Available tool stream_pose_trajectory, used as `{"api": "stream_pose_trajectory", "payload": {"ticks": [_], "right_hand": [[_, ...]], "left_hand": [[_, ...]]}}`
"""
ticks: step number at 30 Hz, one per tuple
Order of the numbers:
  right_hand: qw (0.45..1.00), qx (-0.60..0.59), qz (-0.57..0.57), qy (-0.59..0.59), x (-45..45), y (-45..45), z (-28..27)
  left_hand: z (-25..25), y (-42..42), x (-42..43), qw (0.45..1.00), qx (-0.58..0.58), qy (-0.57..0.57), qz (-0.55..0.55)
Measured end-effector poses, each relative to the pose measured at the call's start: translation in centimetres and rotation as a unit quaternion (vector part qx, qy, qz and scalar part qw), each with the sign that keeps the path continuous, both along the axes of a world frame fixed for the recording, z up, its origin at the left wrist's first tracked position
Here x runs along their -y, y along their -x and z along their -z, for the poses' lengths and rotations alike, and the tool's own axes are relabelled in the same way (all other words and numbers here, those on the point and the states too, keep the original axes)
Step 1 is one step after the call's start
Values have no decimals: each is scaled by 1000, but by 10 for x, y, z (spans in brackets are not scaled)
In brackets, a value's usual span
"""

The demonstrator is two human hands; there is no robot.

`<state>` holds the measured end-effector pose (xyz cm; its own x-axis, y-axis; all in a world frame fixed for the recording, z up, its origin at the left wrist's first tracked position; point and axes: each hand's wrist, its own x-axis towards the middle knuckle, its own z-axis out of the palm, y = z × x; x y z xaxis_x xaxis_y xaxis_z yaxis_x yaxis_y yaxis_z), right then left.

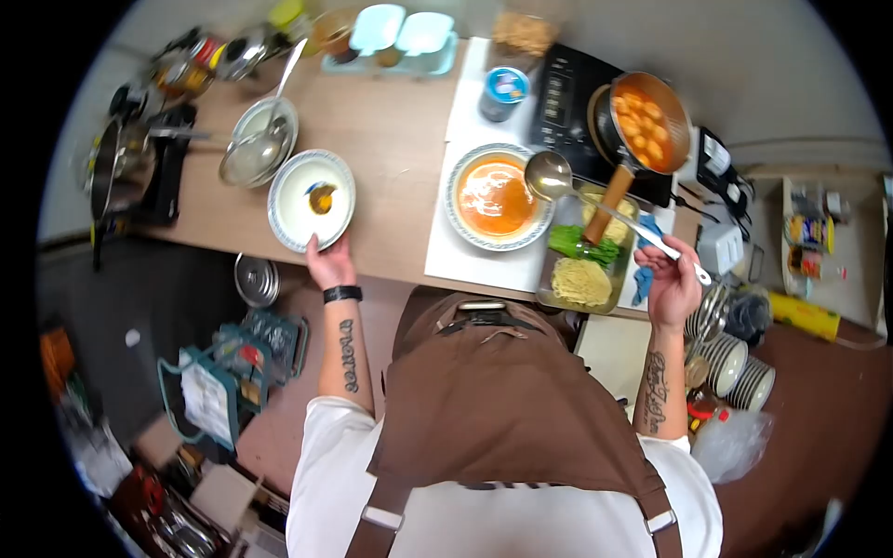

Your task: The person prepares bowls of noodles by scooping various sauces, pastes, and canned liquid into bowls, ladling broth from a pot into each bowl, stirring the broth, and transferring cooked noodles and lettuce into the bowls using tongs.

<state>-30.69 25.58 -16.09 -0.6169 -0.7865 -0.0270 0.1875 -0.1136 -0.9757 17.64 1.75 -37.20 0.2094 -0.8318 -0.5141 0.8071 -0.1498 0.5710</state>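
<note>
My left hand (332, 262) grips the near rim of a white bowl (285, 212) with a blue patterned edge; a small brown and yellow portion lies inside. My right hand (672, 284) is closed round the handle of a metal ladle (549, 175). The ladle's head is over the right edge of a bowl of orange soup (496, 197), which stands on a white board (446, 244). Right of the soup, a metal tray (547, 290) holds noodles (581, 282) and green leaves (569, 241). A wooden-handled pan (684, 121) contains orange sauce with round pieces.
The pan is on a black induction cooker (561, 107). Behind the soup stands a blue-lidded cup (503, 93). At the left are a bowl with strainers (260, 149) and a black appliance (169, 172). Light blue containers (377, 30) line the back. Stacked plates (726, 363) sit lower right.
</note>
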Motion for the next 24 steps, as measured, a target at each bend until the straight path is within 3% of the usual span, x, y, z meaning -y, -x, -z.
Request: {"api": "stream_pose_trajectory", "payload": {"ticks": [4, 7, 11, 16, 21, 24], "right_hand": [[995, -16, 67, 71, 5, 33, -9], [988, -97, 109, 48, 14, 61, -10], [973, -207, 100, -26, 41, 80, -11], [980, -184, 75, -24, 58, 92, 7], [970, -215, 102, -54, 58, 109, 4], [966, -225, 117, -53, 56, 121, 8]], "left_hand": [[20, -9, 2, 998, 56, -2, 3], [20, -17, -1, 997, 75, -15, 8], [-34, 0, -19, 995, 72, 10, 71], [-107, 60, -34, 982, 96, 46, 155], [-151, 149, -35, 954, 77, 82, 279], [-148, 192, -28, 930, 67, 86, 350]]}}
